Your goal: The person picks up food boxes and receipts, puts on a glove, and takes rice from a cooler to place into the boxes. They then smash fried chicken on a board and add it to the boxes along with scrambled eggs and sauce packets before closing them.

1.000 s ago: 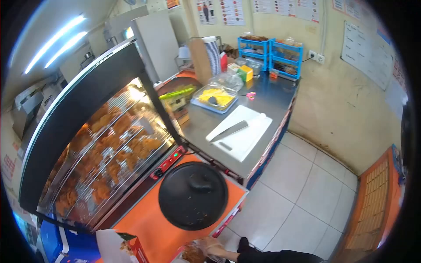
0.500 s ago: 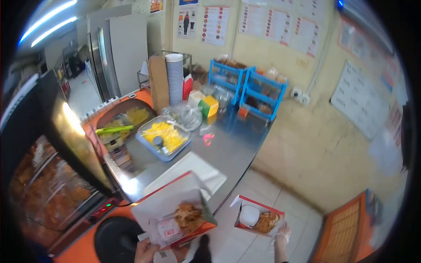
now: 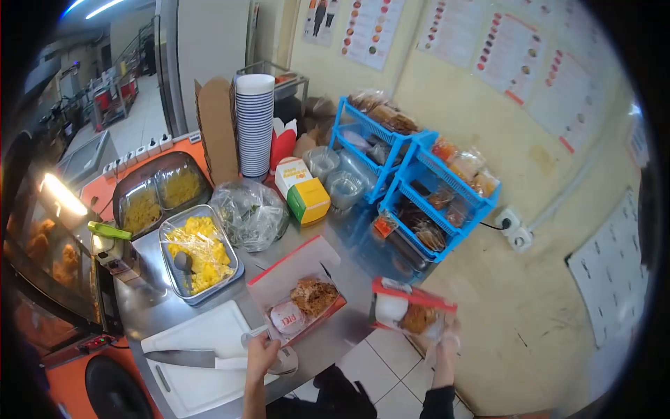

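Observation:
My left hand (image 3: 261, 357) is closed at the near left edge of an open red-and-white takeaway box (image 3: 342, 307). Inside that box lie a piece of fried chicken (image 3: 314, 296) and a white wrapped packet with red print (image 3: 288, 318). A round whitish item (image 3: 286, 362) shows beside this hand, too partly hidden to name. My right hand (image 3: 447, 347), in a clear plastic glove, grips the right end of a second takeaway box (image 3: 417, 297). It holds a white rounded item (image 3: 391, 308) and fried chicken (image 3: 419, 319).
A white cutting board (image 3: 202, 387) with a knife (image 3: 183, 358) lies at front left. Behind are a tub of yellow food (image 3: 202, 255), a plastic bag (image 3: 252, 215), stacked paper cups (image 3: 255, 126) and blue racks (image 3: 447, 195). A lit display case (image 3: 52, 258) stands left.
My view has turned and come nearer the steel table. Both boxes have moved up with my hands; the left one is now over the tabletop, the right one near its right edge.

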`<action>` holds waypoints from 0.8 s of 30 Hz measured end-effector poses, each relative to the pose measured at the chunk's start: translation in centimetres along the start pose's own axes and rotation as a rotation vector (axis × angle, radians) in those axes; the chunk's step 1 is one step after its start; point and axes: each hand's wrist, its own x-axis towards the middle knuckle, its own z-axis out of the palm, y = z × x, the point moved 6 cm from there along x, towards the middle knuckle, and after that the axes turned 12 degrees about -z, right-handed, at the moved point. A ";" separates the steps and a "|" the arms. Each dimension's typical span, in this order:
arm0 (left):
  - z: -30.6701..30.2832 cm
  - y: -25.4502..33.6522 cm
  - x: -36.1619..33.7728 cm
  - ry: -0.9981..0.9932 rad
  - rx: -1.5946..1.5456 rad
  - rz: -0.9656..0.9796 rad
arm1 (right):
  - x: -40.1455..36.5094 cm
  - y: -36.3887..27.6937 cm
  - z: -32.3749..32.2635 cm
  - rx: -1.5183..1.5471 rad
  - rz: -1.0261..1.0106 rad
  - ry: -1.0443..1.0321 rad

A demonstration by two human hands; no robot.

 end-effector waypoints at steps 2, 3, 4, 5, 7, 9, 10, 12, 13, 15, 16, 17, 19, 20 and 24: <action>1.4 0.7 1.0 0.153 0.373 -0.046 | 5.4 0.4 4.9 -0.107 -0.029 -0.181; 1.9 1.7 0.6 0.180 0.354 -0.079 | 8.9 1.4 7.5 -0.184 -0.098 -0.310; 1.2 4.3 -1.0 0.330 0.221 -0.010 | 13.6 7.5 8.5 -0.122 -0.113 -0.352; -0.1 6.6 -3.3 0.492 0.101 0.051 | 18.2 13.5 9.4 -0.058 -0.124 -0.394; -1.4 11.2 -6.5 0.474 -0.173 0.016 | 19.8 15.9 13.5 -0.051 -0.033 -0.511; -1.3 12.7 -6.8 0.244 -0.457 0.060 | 11.9 5.7 20.8 -0.182 0.156 -0.679; -0.6 14.2 -6.9 0.133 -0.588 0.085 | 12.8 10.2 21.4 -0.107 0.147 -0.696; 0.1 16.7 -6.8 0.040 -0.722 0.135 | 11.6 11.8 22.3 -0.095 0.088 -0.711; 0.5 17.7 -6.8 -0.028 -0.659 0.179 | 11.8 11.6 23.0 -0.078 0.008 -0.677; 1.3 19.1 -8.0 -0.087 -0.612 0.214 | 10.7 5.9 21.5 0.031 -0.361 -0.549; 1.8 20.0 -8.9 -0.092 -0.482 0.182 | 9.9 1.8 19.5 0.022 -0.659 -0.374; 1.9 20.4 -9.4 -0.094 -0.351 0.149 | 8.8 -1.6 19.1 0.030 -0.672 -0.393; 2.3 19.7 -9.7 -0.164 -0.230 0.086 | 4.3 -7.2 18.4 0.233 -0.453 -0.720; 2.1 20.2 -10.2 -0.081 -0.268 0.204 | -0.7 -10.3 19.5 0.302 -0.328 -0.937; 0.8 19.2 -11.8 -0.095 -0.269 0.267 | -17.7 -16.5 24.4 0.443 0.098 -1.584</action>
